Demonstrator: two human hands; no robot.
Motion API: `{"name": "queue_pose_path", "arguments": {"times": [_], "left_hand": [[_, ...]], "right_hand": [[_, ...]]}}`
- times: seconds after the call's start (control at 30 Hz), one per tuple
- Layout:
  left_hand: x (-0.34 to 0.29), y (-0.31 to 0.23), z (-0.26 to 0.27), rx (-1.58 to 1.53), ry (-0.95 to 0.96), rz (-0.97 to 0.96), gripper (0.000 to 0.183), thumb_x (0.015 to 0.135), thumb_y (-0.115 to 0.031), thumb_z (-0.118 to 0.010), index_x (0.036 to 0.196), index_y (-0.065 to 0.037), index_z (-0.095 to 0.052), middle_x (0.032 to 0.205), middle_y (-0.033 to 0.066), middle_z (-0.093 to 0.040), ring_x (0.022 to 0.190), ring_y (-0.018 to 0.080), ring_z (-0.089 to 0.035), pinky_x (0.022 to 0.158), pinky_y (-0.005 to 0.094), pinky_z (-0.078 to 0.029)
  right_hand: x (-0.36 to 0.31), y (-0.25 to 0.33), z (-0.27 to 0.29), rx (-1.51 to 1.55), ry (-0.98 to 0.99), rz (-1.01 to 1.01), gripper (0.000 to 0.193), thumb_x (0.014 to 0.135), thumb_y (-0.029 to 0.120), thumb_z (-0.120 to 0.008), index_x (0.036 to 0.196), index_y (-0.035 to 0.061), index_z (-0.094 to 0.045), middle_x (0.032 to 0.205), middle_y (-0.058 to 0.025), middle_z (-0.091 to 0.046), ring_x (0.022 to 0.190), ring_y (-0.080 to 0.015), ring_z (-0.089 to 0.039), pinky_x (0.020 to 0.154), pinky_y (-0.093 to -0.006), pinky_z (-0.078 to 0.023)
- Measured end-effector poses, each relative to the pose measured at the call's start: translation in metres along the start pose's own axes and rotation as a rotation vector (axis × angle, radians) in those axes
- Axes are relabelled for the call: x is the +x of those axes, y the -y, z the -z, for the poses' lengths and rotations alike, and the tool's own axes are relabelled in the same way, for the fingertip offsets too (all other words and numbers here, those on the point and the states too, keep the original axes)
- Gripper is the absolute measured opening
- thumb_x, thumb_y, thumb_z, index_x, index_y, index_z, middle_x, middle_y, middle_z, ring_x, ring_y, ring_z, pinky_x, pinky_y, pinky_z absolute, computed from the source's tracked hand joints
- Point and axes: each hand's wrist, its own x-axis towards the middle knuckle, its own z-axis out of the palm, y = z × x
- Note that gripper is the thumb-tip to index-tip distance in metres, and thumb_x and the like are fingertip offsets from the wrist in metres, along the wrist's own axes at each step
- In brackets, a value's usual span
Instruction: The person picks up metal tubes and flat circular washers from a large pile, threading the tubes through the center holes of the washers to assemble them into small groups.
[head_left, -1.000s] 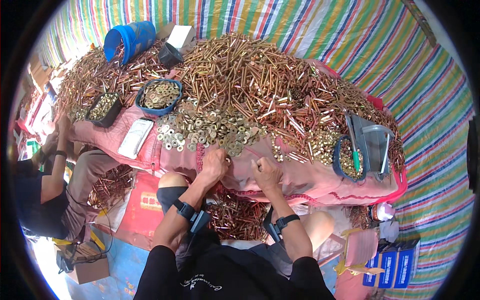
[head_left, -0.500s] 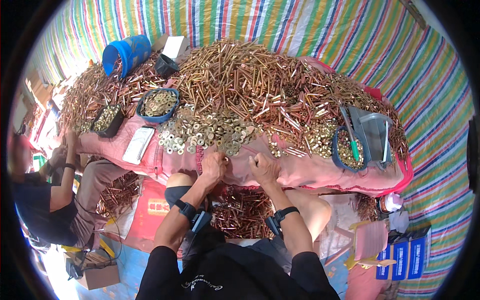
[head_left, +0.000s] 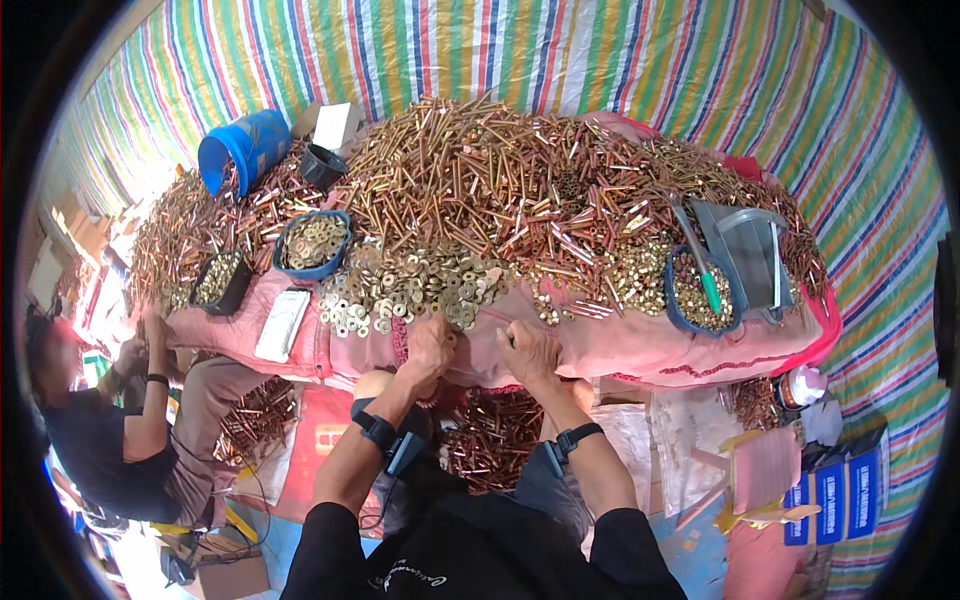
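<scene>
My left hand (head_left: 430,347) is closed at the near edge of a pile of metal washers (head_left: 415,285); what its fingers hold, if anything, is too small to make out. A short gap to the right, my right hand (head_left: 531,352) is also closed, thumb and forefinger pinched together over the pink cloth (head_left: 478,352). Its contents are hidden too. Just beyond the right hand lie a few loose nuts (head_left: 546,308) and some bolts (head_left: 590,309). A large heap of long, copper-coloured bolts (head_left: 480,180) rises behind the washers.
Blue tubs hold washers (head_left: 313,243) at left and nuts (head_left: 700,290) at right, with a green-handled tool (head_left: 709,285). A black tray (head_left: 222,282), white packet (head_left: 283,325), blue bucket (head_left: 245,152) and grey scoop (head_left: 742,250) stand around. Another person (head_left: 120,430) works at far left.
The view has tilted, so the heap sits lower in the picture. Both hands stay closed over the cloth; my left hand is slightly nearer me, its fingers turned a little.
</scene>
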Motion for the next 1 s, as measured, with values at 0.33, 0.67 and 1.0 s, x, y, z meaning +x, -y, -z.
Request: {"name": "queue_pose_path", "arguments": {"times": [0.33, 0.67, 1.0], "left_hand": [[0.002, -0.039, 0.031, -0.206, 0.147, 0.112, 0.018, 0.077, 0.002, -0.069, 0.094, 0.001, -0.063, 0.078, 0.0205, -0.068, 0.073, 0.0394, -0.069, 0.065, 0.0482, -0.054], [0.026, -0.085, -0.013, -0.628, 0.116, 0.179, 0.028, 0.096, -0.007, -0.074, 0.119, 0.007, -0.07, 0.099, 0.0213, -0.078, 0.091, 0.0247, -0.077, 0.079, 0.0361, -0.06], [-0.004, -0.028, 0.023, -0.538, 0.105, 0.325, 0.015, 0.096, -0.014, -0.072, 0.097, 0.001, -0.075, 0.08, 0.0142, -0.075, 0.072, 0.0243, -0.073, 0.067, 0.0369, -0.057]], "right_hand": [[-0.003, 0.002, -0.001, -0.034, 0.007, -0.029, 0.03, 0.09, 0.035, -0.077, 0.079, 0.0122, -0.061, 0.074, -0.0109, -0.068, 0.068, -0.037, -0.067, 0.059, -0.0542, -0.046], [-0.007, -0.003, -0.002, -0.105, 0.069, -0.021, 0.025, 0.09, 0.029, -0.078, 0.083, 0.0128, -0.06, 0.08, -0.0091, -0.067, 0.071, -0.0372, -0.067, 0.064, -0.0548, -0.048], [-0.009, -0.006, -0.006, -0.013, 0.019, 0.05, 0.034, 0.089, 0.031, -0.082, 0.077, 0.0104, -0.059, 0.069, -0.0091, -0.059, 0.063, -0.0323, -0.061, 0.058, -0.0472, -0.044]]}}
